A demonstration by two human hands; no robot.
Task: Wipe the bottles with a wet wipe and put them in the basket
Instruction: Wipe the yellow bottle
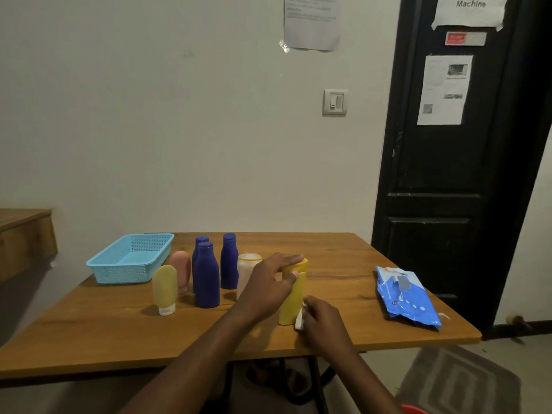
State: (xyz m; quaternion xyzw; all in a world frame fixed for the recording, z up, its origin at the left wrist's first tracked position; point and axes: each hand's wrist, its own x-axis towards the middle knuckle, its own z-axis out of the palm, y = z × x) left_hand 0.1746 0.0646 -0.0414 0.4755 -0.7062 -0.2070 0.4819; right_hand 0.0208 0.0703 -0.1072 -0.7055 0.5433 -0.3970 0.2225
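Observation:
A yellow bottle (293,303) stands upright near the middle of the wooden table (343,255). My left hand (268,283) grips its upper part just below the cap. My right hand (321,322) holds a white wet wipe (299,321) against the bottle's lower right side. To the left stand three dark blue bottles (206,276), a whitish bottle (246,271), a pink tube (181,270) and a yellow tube (164,289) resting on its white cap. A light blue basket (104,264) with nothing visible inside sits at the far left.
A blue pack of wet wipes (404,295) lies at the table's right side. A black door (448,174) stands behind the right corner. A wooden ledge (24,234) juts in from the left. A patterned mat (460,380) lies on the floor at lower right.

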